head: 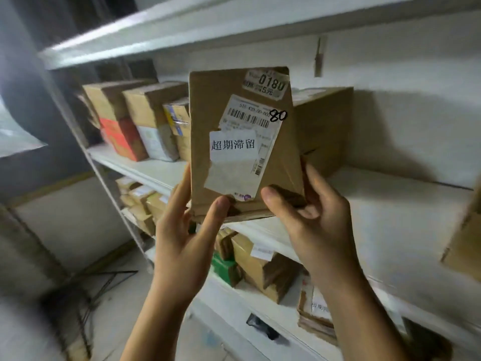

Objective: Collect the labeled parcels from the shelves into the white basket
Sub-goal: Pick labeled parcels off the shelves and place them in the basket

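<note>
Both hands hold one flat brown cardboard parcel (242,142) upright in front of the white middle shelf (390,204), its labelled face turned to the camera. The left hand (187,243) grasps the lower left of the parcel, with the thumb pressed on the front near the bottom edge and the fingers running up behind the left side. The right hand (307,217) grasps the lower right corner, thumb on the front and fingers curled behind the right edge. The parcel carries a sticker printed 0180 (268,83) at its top right, a barcode label (250,117) with a handwritten 80 (278,115) beside it, and a white slip with black Chinese characters (234,147) stuck across the middle.

Behind the parcel, on the same shelf, stands a large plain brown box (325,126). Further left on that shelf is a row of smaller boxes (130,118), one with an orange lower half. An upper shelf board (197,24) runs above. Below the hands lie more brown parcels (263,267) and a green box (225,267), packed close together
</note>
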